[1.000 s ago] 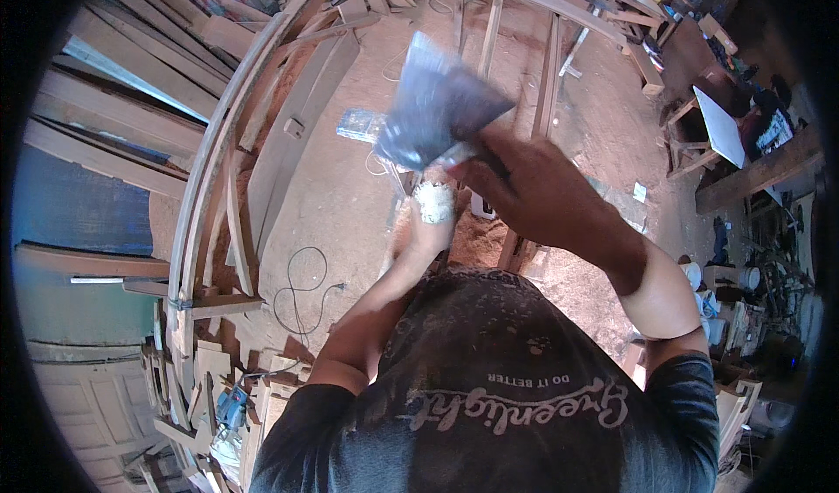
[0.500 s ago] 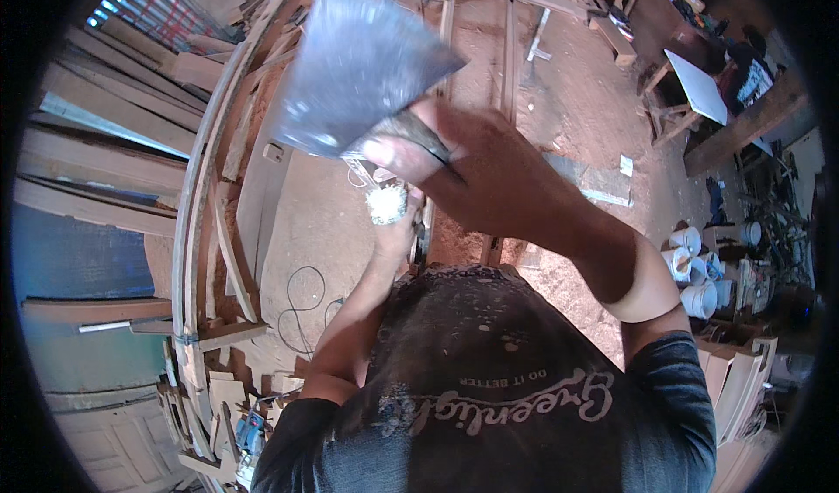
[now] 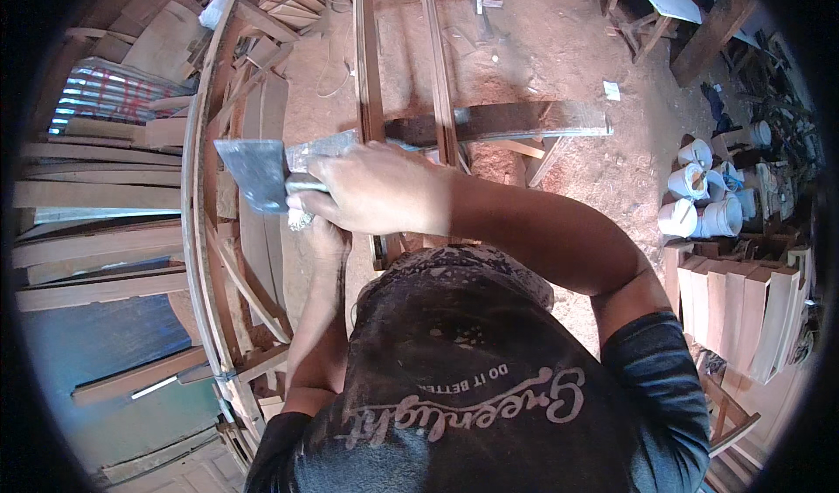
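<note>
My right hand (image 3: 371, 187) is closed around the handle of a wide putty knife (image 3: 253, 174). Its broad dark blade points left and is smeared pale. Just below, my left hand (image 3: 328, 241) is raised close to the right one, which covers most of its fingers. A rough white lump (image 3: 300, 220) shows at the left hand's fingertips, under the knife's handle. Behind the right hand appears a flat grey plate (image 3: 323, 144); whether the left hand holds it is hidden.
Two long wooden beams (image 3: 441, 65) run away in front, with a dark crosspiece (image 3: 524, 121) over the dusty floor. A wooden frame (image 3: 199, 187) and stacked planks (image 3: 100, 196) stand left. White buckets (image 3: 686, 183) and upright boards (image 3: 743, 309) are at right.
The putty knife in my right hand has come down and left, its blade turned to point left. My left hand has moved left too. The whole view has shifted.
</note>
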The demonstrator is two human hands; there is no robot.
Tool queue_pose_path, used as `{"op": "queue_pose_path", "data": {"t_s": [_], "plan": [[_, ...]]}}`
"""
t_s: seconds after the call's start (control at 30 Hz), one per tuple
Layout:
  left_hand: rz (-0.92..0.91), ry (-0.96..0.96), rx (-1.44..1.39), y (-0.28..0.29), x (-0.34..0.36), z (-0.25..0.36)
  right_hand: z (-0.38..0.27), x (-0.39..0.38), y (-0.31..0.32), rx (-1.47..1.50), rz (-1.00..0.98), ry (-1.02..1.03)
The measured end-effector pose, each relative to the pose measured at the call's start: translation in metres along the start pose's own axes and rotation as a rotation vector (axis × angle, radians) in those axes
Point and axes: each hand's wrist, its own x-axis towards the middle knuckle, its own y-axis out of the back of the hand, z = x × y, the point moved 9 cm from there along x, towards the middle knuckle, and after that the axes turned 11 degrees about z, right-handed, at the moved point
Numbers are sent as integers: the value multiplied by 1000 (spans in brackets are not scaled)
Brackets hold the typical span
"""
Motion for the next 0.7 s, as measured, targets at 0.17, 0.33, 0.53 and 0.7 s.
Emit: {"op": "queue_pose_path", "data": {"t_s": [0.17,0.33,0.53,0.7], "plan": [[-112,-2,-75,9,2,-19,7,6,9,80,41,-83],[-39,-106,-61,-7,-15,-5,2,7,20,65,67,-34],[11,3,45,-21,-11,6,-18,12,28,161,100,164],[-3,24,151,-27,-15,11,-10,29,15,-89,-121,-109]]}}
